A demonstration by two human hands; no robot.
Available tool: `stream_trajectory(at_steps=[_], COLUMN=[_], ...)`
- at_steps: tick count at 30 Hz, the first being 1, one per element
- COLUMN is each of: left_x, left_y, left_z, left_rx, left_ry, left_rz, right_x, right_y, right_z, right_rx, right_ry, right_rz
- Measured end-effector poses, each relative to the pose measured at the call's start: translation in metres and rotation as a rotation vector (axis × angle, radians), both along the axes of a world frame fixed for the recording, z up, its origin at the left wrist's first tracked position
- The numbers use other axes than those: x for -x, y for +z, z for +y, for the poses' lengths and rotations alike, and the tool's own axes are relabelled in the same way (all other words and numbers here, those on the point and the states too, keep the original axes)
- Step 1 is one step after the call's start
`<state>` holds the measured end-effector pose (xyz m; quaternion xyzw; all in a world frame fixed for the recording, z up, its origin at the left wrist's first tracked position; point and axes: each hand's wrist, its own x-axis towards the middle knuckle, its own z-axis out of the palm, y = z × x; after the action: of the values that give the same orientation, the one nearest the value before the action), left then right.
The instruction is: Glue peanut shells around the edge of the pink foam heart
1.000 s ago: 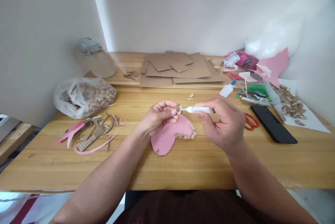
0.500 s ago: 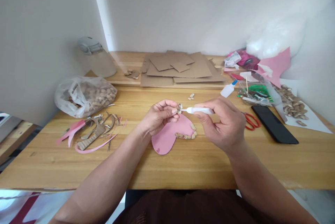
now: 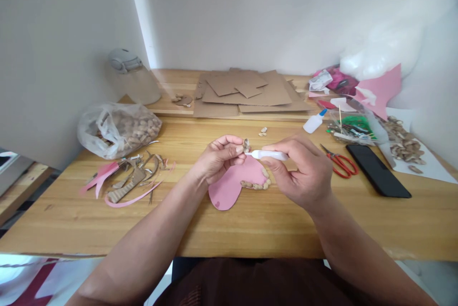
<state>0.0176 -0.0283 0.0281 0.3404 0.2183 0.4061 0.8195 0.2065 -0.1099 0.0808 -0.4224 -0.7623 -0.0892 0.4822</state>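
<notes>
Between its thumb and fingers, my left hand (image 3: 222,157) pinches a small peanut shell half (image 3: 246,145), hollow side showing. My right hand (image 3: 300,168) is wrapped round a white glue bottle (image 3: 270,154), held level, its nozzle tip at the shell's lower edge. Both hands are above a pink heart-shaped paper (image 3: 225,190) lying on the table. A curved row of peanut shells (image 3: 256,185) lines part of the heart's right edge. The far part of the heart is hidden by my left hand.
Left: a bag of peanuts (image 3: 134,129) and cardboard and pink paper scraps (image 3: 130,182). Behind: stacked cardboard (image 3: 246,94). Right: a blue-capped bottle (image 3: 313,123), red scissors (image 3: 343,165), a black phone (image 3: 379,171) and a shell pile (image 3: 406,144).
The glue nozzle has moved slightly left and down along the shell. My right hand has shifted a little left, showing more of the scissors. The view has shifted slightly.
</notes>
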Motion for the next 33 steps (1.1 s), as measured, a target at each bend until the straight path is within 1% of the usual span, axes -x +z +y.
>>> stream_trajectory(at_steps=[10,30,33], left_x=[0.0002,-0.0014,-0.0005], left_y=[-0.0008,-0.0016,-0.0010], left_z=[0.0000,0.0000,-0.0003], left_rx=[0.009,0.003,0.002], left_ry=[-0.007,0.003,-0.001], left_rz=[-0.019,-0.012,-0.009], right_x=[0.0002,-0.0009,-0.0023], right_y=[-0.0027,-0.0019,-0.0018], right_z=[0.0002,0.0006,0.0008], right_rx=[-0.013,0.015,0.004], right_ry=[-0.008,0.014,-0.001], right_rz=[0.013,0.005,0.004])
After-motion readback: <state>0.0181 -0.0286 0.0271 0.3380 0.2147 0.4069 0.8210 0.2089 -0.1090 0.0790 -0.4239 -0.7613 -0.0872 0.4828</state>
